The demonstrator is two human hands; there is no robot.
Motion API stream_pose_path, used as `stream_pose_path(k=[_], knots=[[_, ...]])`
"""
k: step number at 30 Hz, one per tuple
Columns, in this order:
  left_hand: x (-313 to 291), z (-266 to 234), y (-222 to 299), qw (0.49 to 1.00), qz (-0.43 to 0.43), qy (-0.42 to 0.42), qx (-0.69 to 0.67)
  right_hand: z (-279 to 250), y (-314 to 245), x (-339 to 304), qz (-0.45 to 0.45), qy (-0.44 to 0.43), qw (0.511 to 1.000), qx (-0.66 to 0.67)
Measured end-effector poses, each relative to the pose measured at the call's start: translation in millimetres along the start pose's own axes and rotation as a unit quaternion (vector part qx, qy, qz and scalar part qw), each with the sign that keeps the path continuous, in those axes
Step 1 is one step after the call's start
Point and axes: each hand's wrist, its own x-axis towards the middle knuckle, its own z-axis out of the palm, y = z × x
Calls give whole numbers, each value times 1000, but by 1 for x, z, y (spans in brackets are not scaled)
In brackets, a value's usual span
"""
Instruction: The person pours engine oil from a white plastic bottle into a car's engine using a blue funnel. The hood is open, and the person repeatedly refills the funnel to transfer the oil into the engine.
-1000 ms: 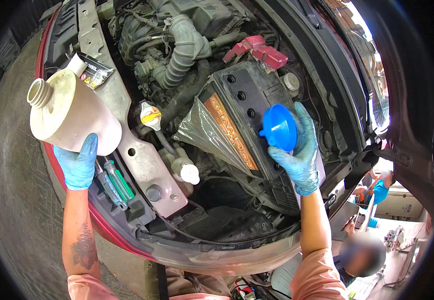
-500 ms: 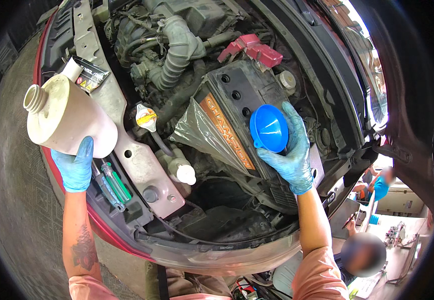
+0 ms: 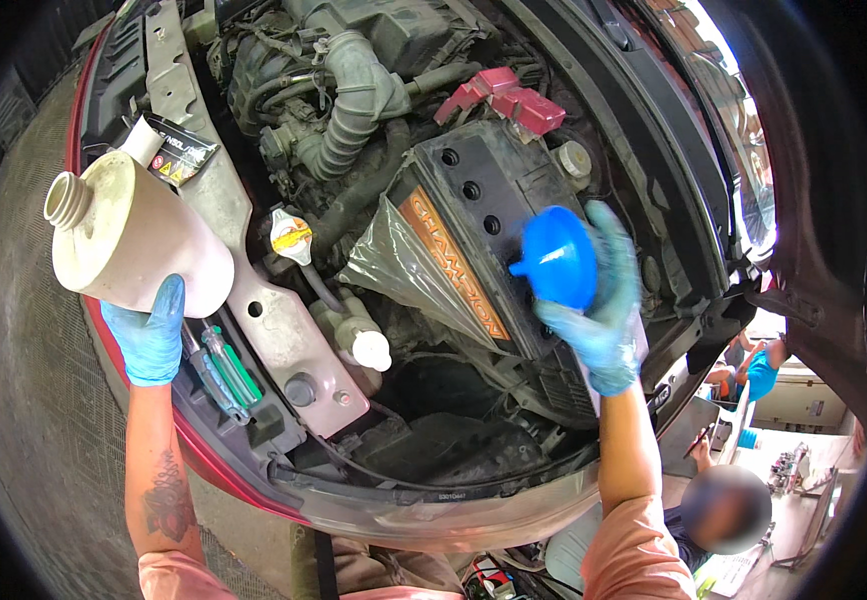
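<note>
My left hand (image 3: 146,335), in a blue glove, grips the base of a white plastic bottle (image 3: 149,240). The bottle leans to the upper left, its threaded neck uncapped. Over the right part of the car battery (image 3: 509,190), my gloved right hand (image 3: 604,320) holds a blue funnel (image 3: 561,258). A small tab sticks out from the funnel's rim on the left. Several dark round holes run along the battery's top, and clear plastic film hangs off its orange-labelled side. The right hand and the funnel are slightly smeared by motion.
Green-handled tools (image 3: 231,368) lie on the front panel below the bottle. A black packet (image 3: 182,150) rests behind it. Red terminal covers (image 3: 504,100) sit beyond the battery. A white-capped reservoir (image 3: 369,348) stands left of the battery. Other people are at the lower right.
My right hand has shifted slightly right with the funnel and turned it, so its wide mouth faces me less. The left hand and bottle have barely moved.
</note>
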Motion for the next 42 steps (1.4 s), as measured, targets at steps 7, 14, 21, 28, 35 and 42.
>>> stream_pose_path(k=[7, 14, 21, 28, 35, 42], knots=[[2, 0, 2, 999, 28, 15, 23, 4, -1, 1, 44, 14, 997, 57], [1, -1, 1, 1000, -6, 6, 24, -4, -9, -6, 18, 16, 990, 137], [0, -5, -6, 1000, 9, 4, 28, -14, -7, 1, -9, 61, 995, 79], [6, -16, -27, 998, 47, 2, 51, -28, 2, 4, -31, 152, 982, 109], [7, -23, -32, 998, 54, 5, 33, -30, -5, -2, -13, 117, 986, 118], [2, -23, -28, 997, 71, -1, 42, -21, 9, 7, -26, 56, 998, -29]])
